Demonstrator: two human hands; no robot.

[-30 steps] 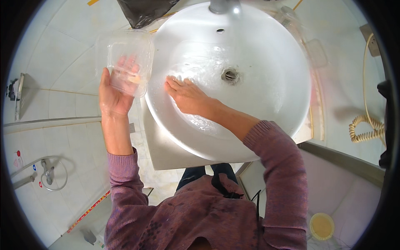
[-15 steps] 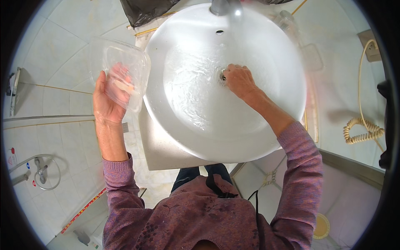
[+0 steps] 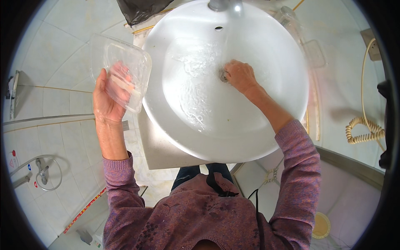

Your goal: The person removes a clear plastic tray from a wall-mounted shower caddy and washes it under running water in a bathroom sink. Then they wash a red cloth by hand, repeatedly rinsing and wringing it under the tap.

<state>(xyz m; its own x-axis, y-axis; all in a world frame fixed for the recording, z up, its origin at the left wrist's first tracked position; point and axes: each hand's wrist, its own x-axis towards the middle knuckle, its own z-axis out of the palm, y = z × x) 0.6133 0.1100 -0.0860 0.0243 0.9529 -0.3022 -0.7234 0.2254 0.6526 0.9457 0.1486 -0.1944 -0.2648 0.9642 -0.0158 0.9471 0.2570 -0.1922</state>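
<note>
My left hand (image 3: 109, 103) holds a clear plastic food container (image 3: 142, 68) beside the left rim of the sink, fingers showing through its wall. Over the round white washbasin (image 3: 175, 141), my right hand (image 3: 241, 76) reaches down to the drain (image 3: 222, 75) at the middle of the bowl. Its fingers are curled together there, and whatever they grip is hidden beneath them. Shallow water (image 3: 191, 83) ripples across the left part of the bowl. At the far edge stands a metal faucet (image 3: 218, 5), with an overflow hole (image 3: 218, 29) below it.
A black plastic bag (image 3: 141, 11) lies beyond the basin at the far left. Clear plastic containers (image 3: 288, 17) stand by its far right rim. A coiled cream cord (image 3: 359, 131) hangs at the right wall, and a shower tap (image 3: 41, 171) is on the left.
My right hand has shifted slightly left and up at the drain, its fingers still curled. Water covers less of the bowl's lower part. The left hand keeps its hold on the container.
</note>
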